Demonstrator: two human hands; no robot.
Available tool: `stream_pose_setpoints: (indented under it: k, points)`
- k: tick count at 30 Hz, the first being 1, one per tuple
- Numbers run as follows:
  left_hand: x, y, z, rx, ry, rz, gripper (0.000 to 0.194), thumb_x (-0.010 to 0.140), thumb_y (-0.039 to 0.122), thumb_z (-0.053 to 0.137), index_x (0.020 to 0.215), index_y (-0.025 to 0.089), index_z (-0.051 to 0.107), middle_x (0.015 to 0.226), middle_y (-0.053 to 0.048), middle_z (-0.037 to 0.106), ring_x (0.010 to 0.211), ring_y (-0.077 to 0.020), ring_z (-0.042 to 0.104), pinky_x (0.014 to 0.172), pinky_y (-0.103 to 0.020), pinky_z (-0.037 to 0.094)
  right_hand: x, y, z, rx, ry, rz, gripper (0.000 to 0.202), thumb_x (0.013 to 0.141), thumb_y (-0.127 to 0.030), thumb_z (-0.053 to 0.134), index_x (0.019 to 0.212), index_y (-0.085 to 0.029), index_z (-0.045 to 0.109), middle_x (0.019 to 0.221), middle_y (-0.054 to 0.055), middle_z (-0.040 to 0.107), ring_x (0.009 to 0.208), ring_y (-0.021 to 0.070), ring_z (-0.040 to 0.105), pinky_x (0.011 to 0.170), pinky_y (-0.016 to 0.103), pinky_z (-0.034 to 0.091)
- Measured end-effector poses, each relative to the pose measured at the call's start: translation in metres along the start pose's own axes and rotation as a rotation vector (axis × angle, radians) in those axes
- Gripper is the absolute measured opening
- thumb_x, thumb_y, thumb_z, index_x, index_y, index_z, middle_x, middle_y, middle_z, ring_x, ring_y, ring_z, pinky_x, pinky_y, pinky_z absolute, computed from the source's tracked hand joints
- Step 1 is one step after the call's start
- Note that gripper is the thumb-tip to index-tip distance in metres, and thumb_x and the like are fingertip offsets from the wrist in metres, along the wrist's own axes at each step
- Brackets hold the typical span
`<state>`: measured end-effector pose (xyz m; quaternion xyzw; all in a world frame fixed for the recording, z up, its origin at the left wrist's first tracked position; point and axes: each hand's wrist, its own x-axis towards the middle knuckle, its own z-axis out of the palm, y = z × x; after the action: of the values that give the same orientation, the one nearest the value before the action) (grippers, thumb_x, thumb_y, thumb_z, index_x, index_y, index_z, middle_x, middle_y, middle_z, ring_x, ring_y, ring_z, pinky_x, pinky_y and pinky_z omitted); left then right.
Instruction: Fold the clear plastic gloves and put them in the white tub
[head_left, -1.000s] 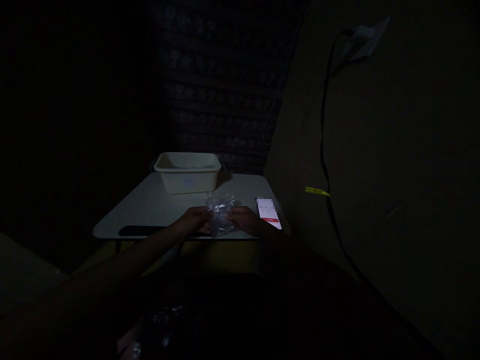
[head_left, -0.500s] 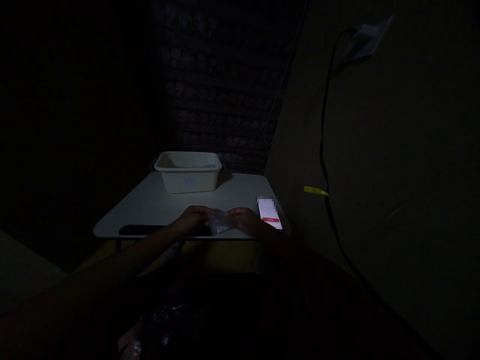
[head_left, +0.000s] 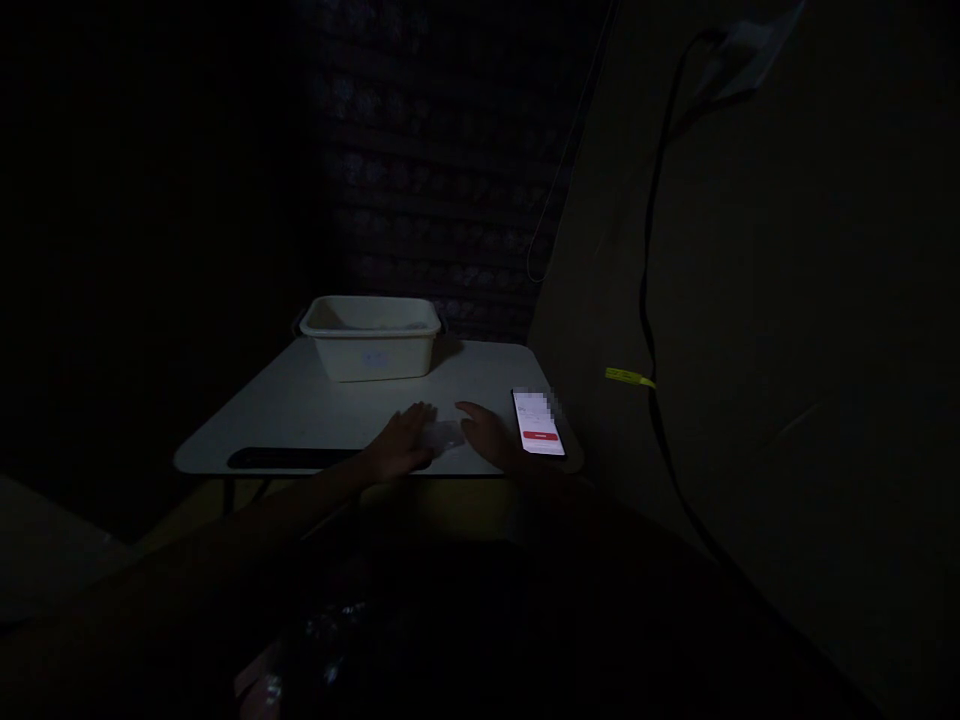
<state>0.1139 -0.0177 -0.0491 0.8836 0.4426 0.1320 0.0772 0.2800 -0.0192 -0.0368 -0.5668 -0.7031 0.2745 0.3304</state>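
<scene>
A small clear plastic bag (head_left: 444,436) lies near the front edge of the white table (head_left: 277,410). My left hand (head_left: 401,445) rests palm down at the bag's left side, fingers stretched out and touching it. At the bag's right side is my right hand (head_left: 486,434), its thumb or finger pointing left over the bag's edge and the hand open. The dim light hides most finger detail and whatever the bag may contain.
A cream plastic tub (head_left: 373,350) with a small label stands at the back left of the table. A lit phone (head_left: 537,422) lies right of my right hand. A dark slot (head_left: 285,458) runs along the front edge. On the right wall hangs a black cable (head_left: 646,290) with a yellow tag (head_left: 628,377).
The bag was held up between both hands' fingers; now it lies flat on the table. Both hands have let go, and the left has spread flat beside it. The view has shifted slightly.
</scene>
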Motion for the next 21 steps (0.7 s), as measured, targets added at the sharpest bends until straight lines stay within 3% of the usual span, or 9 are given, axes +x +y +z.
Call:
stream_pose_setpoints:
  k: [4, 7, 12, 21]
  points:
    - [-0.011, 0.012, 0.003, 0.204, -0.08, 0.062, 0.08, 0.066, 0.054, 0.033, 0.122, -0.001, 0.018, 0.127, -0.023, 0.019, 0.117, -0.0279, 0.013, 0.092, -0.041, 0.012, -0.007, -0.009, 0.008, -0.429, -0.114, -0.319, 0.042, 0.074, -0.019, 0.031, 0.115, -0.011, 0.036, 0.122, 0.009, 0.036, 0.113, 0.0155, 0.029, 0.094, 0.033, 0.018]
    - [-0.013, 0.021, 0.004, 0.255, -0.084, 0.063, 0.079, 0.065, 0.053, 0.036, 0.121, 0.0, 0.021, 0.126, -0.023, 0.021, 0.117, -0.029, 0.015, 0.092, -0.041, 0.013, -0.012, -0.016, 0.017, -0.565, -0.151, -0.41, 0.043, 0.078, -0.028, 0.027, 0.116, -0.011, 0.033, 0.123, 0.011, 0.034, 0.114, 0.0175, 0.025, 0.094, 0.037, 0.014]
    - [-0.015, 0.031, 0.005, 0.267, -0.059, 0.04, 0.073, 0.064, 0.044, 0.041, 0.121, 0.002, 0.022, 0.126, -0.02, 0.024, 0.116, -0.0276, 0.017, 0.092, -0.039, 0.012, -0.019, -0.016, 0.027, -0.615, -0.182, -0.407, 0.05, 0.079, -0.04, 0.02, 0.117, -0.01, 0.032, 0.123, 0.013, 0.033, 0.116, 0.0199, 0.022, 0.093, 0.041, 0.012]
    - [-0.019, 0.03, 0.018, 0.329, -0.007, -0.046, 0.078, 0.06, 0.046, 0.043, 0.12, 0.001, 0.025, 0.124, -0.023, 0.025, 0.115, -0.0333, 0.016, 0.092, -0.043, 0.01, -0.025, -0.004, 0.026, -0.684, -0.208, -0.354, 0.055, 0.08, -0.042, 0.012, 0.12, -0.008, 0.029, 0.126, 0.013, 0.027, 0.118, 0.0209, 0.015, 0.092, 0.046, 0.007]
